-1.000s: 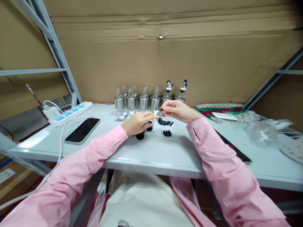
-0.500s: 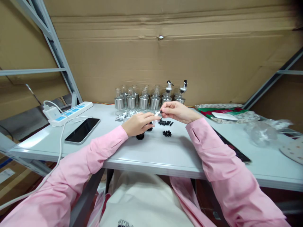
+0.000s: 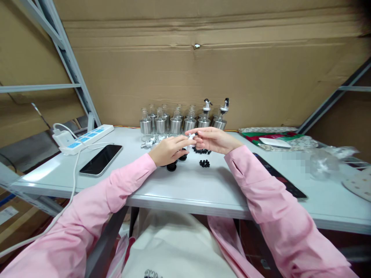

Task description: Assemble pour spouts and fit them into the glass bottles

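Note:
Between my two hands is a small silver-white pourer spout (image 3: 191,136). My left hand (image 3: 168,150) is closed on its body from the left. My right hand (image 3: 213,139) pinches a small black piece (image 3: 196,134) against the spout's right end. Under and beside my left hand lie round black caps (image 3: 171,166). Small black parts (image 3: 204,163) sit in a cluster on the table, with more black pieces (image 3: 203,151) partly hidden below my right hand. Several loose silver spouts (image 3: 148,143) rest left of my left hand.
Rows of glass-and-steel bottles (image 3: 176,125) stand at the back; two carry spouts, one being a fitted spout (image 3: 224,105). A phone (image 3: 101,160), a power strip (image 3: 87,139) and a white cable (image 3: 75,170) lie left. A dark flat device (image 3: 281,177) and a plastic bag (image 3: 324,162) lie right.
My right hand has turned and lowered slightly, its fingers coming closer around the spout's end with the black piece. My left hand has barely moved.

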`<action>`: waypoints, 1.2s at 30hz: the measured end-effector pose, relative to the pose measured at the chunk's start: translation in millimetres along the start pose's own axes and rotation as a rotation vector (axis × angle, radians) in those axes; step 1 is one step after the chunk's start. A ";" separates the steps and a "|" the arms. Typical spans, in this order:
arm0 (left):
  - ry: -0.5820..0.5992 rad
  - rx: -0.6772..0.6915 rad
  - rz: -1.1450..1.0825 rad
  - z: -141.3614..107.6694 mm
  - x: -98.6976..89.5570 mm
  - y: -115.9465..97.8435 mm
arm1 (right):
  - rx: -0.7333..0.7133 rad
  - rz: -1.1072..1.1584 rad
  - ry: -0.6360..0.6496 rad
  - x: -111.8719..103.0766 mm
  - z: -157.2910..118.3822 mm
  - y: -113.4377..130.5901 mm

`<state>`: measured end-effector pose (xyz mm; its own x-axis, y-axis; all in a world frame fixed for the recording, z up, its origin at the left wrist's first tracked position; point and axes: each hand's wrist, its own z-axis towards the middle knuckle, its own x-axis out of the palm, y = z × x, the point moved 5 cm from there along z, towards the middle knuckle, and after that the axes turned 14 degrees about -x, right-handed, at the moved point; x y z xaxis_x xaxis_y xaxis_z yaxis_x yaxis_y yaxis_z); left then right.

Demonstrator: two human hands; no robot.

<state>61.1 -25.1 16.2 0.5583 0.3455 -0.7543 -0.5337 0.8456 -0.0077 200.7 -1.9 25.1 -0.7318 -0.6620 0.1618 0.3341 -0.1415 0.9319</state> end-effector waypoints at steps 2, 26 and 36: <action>0.003 0.009 -0.004 -0.1 -0.2 -0.2 | 0.023 0.006 0.007 0.1 -0.5 -1.1; 0.077 0.005 0.009 0.6 1.7 -0.4 | 0.046 -0.037 0.074 -0.3 0.8 -5.5; 0.095 -0.201 -0.111 0.4 3.1 14.2 | -0.060 -0.093 -0.041 -3.0 7.6 -10.5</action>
<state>55.5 -11.9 14.0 0.5635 0.2075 -0.7996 -0.5934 0.7751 -0.2171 194.8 7.2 17.3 -0.7848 -0.6132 0.0898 0.2975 -0.2456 0.9226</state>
